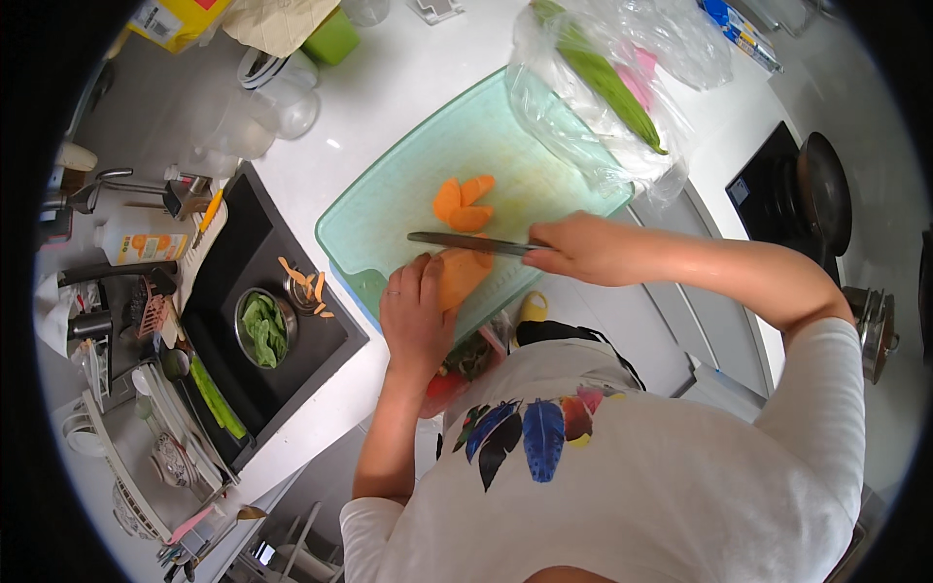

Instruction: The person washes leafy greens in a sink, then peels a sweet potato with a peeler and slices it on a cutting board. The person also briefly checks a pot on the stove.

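Observation:
On the green cutting board (393, 182), my left hand (417, 313) holds down a thick, peeled orange carrot (463, 273) with bent fingers. My right hand (583, 246) grips the handle of a kitchen knife (474, 243). The blade lies across the far end of the carrot, just beyond my left fingertips; how deep it sits is not clear. Several cut orange pieces (462, 204) lie in a small cluster on the board beyond the blade. A plastic bag (539, 124) overlaps the board's far right corner, with a long green gourd (612, 84) on it or in it.
Left of the board is a dark sink (240, 240) with a metal bowl of green leaves (264, 328), orange peelings (319, 288) and green stalks (216, 399). Clear jars (291, 102) stand at the back left. A frying pan (824, 193) is at the right; a dish rack (124, 474) is lower left.

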A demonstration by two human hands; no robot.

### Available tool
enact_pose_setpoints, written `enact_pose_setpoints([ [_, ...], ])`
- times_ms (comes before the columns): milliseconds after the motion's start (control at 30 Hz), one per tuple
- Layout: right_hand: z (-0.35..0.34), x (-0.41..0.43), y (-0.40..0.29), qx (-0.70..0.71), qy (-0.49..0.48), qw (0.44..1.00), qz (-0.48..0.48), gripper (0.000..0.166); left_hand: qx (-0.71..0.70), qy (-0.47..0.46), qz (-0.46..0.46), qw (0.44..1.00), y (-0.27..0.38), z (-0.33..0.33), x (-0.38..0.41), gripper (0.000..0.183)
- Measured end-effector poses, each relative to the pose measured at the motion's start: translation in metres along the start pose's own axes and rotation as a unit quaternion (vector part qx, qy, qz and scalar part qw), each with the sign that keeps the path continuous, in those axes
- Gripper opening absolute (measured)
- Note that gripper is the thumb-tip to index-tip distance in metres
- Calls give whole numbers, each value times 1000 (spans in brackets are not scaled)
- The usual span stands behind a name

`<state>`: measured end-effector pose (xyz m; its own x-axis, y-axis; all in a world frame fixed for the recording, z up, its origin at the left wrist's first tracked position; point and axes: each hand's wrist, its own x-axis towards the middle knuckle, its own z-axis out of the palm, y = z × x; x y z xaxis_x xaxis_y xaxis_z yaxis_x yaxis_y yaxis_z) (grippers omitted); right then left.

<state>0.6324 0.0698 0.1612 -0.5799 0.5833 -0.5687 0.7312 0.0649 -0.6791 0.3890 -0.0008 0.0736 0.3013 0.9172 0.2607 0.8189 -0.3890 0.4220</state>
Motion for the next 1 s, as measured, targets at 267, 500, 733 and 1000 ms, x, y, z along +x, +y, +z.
enact_pose_setpoints([
  [267,29,38,20,0,80,993,-84,42,-27,40,-30,998,-6,14,-12,67],
  [500,-3,26,13,78,119,989,31,40,4,105,32,994,-20,26,19,64],
  [733,8,6,31,0,197,977,-81,34,-94,35,5,995,-13,18,6,62],
  [1000,14,-48,4,-59,146,987,-33,32,-79,59,10,995,-6,23,8,60],
])
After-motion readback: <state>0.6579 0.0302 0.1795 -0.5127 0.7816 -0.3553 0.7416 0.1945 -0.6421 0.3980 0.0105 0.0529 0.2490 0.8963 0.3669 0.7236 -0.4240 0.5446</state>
